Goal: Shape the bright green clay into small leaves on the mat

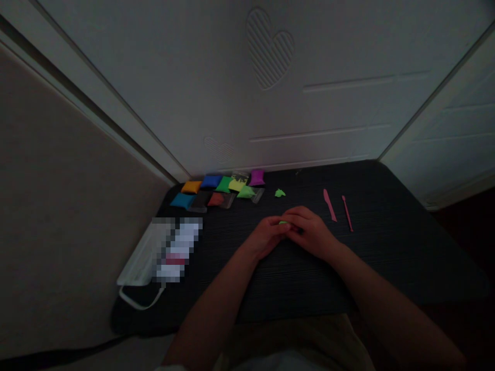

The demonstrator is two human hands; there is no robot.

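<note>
My left hand (268, 234) and my right hand (307, 232) meet above the middle of the dark table. A small lump of light green modelling clay (284, 222) shows between their fingers, and both hands are closed on it; most of it is hidden. Just beyond the hands lies a smaller light green clay piece (280, 193) with an uneven outline. To the right of my right hand rest a pink plastic knife (329, 204) and a thin pink modelling stick (347, 213), apart from each other.
Several packets of coloured clay, among them an orange packet (191, 186) and a purple packet (257, 178), lie at the table's back left. A white face mask (141, 257) and a blurred-out sheet (180, 250) lie at left. A white panelled wall (328, 113) borders the table's back.
</note>
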